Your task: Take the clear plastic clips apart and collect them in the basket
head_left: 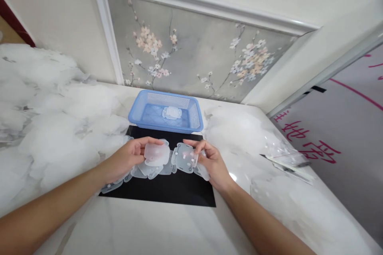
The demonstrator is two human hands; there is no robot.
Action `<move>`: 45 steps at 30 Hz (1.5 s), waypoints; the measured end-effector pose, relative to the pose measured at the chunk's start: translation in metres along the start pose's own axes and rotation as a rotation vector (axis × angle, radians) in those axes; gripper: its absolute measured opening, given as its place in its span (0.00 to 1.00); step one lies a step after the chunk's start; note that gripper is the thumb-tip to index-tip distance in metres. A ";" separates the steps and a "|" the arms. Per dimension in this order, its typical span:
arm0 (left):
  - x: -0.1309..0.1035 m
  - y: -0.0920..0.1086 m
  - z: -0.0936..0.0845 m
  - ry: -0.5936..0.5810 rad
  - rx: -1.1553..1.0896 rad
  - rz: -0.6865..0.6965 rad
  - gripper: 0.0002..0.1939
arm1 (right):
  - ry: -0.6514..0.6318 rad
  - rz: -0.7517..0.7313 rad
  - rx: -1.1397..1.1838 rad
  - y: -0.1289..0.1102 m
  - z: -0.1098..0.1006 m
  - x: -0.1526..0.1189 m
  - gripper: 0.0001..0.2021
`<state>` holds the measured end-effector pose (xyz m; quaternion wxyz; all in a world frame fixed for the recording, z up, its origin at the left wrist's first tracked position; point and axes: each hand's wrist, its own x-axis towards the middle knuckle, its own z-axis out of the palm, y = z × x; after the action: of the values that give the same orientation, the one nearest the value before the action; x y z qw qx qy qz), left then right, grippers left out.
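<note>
My left hand (130, 157) is closed on a frosted translucent plastic piece (157, 153) with rounded corners. In my right hand (211, 161), thumb and fingers pinch a similar clear piece (184, 157) with small white dots and slots along its edges. Another translucent piece (202, 169) shows just under the right fingers. Several more pieces (168, 164) lie overlapping below and between both hands, over a black mat (176, 189). At the back, a blue plastic basket (138, 107) contains a few translucent pieces (172, 112).
Heaps of white translucent material (68, 127) cover the left side of the marbled table (134, 227). More bags and pieces (239, 131) lie to the right, near a thin clear strip (289, 167). Behind stands a wall with a framed flower panel (194, 48); a whiteboard (347, 127) is at right.
</note>
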<state>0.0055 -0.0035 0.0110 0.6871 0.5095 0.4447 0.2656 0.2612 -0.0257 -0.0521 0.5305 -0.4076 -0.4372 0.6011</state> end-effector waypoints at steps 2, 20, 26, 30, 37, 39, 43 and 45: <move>0.000 -0.001 0.000 -0.007 -0.002 0.003 0.23 | -0.005 -0.021 -0.033 -0.001 0.001 0.000 0.10; 0.000 0.001 0.002 0.022 -0.004 0.019 0.28 | 0.168 0.146 0.009 -0.010 0.007 0.001 0.18; 0.000 0.001 0.001 0.015 0.023 0.033 0.31 | 0.149 0.170 0.066 -0.015 0.005 0.002 0.19; 0.000 0.000 0.001 0.005 0.021 0.025 0.31 | 0.146 0.170 0.052 -0.013 0.004 0.002 0.20; 0.001 -0.001 0.000 -0.029 0.060 0.048 0.28 | 0.105 0.101 0.025 -0.023 0.015 0.001 0.18; 0.001 0.000 -0.001 -0.050 0.068 0.065 0.28 | 0.115 0.051 0.016 -0.032 0.021 0.007 0.18; -0.003 -0.001 0.000 -0.090 0.112 0.103 0.27 | 0.243 -0.122 0.032 -0.051 0.026 0.046 0.21; -0.004 -0.004 -0.001 -0.096 0.178 0.109 0.27 | 0.302 -0.230 -0.013 -0.057 0.027 0.073 0.23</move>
<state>0.0026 -0.0083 0.0085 0.6441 0.6041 0.4049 0.2371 0.2433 0.0470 0.0082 0.6525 -0.4442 -0.4002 0.4656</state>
